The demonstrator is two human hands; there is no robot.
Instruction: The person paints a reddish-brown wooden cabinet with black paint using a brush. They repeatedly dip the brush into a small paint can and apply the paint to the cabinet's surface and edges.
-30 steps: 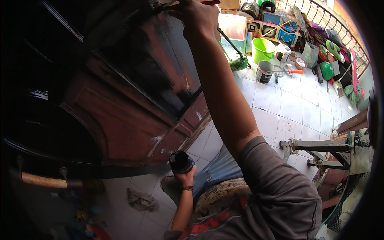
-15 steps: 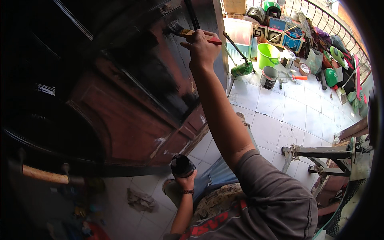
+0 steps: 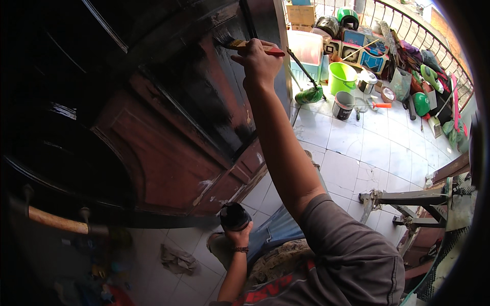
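Observation:
A paintbrush (image 3: 240, 45) with a red-tipped handle is gripped in my right hand (image 3: 260, 58). Its dark bristles meet a panel of the brown wooden door (image 3: 158, 153), whose upper and left parts are coated in black paint. Around the bristles the panel shows black strokes beside a strip of bare reddish-brown wood. Lower down, near my knee, my left hand (image 3: 239, 235) is closed round a dark paint can (image 3: 234, 217) and holds it from below. The can's opening faces up, dark inside.
Right of the door, a lime-green bucket (image 3: 341, 79), a grey paint tin (image 3: 344, 105) and an orange-handled tool (image 3: 380, 105) stand or lie on white tiles. A grey metal stand (image 3: 408, 198) is at my right. A crumpled rag (image 3: 178, 259) lies at lower left.
The brush has stayed against the door panel with only a slight shift. The view has moved a little, and the paint can sits slightly lower in the picture.

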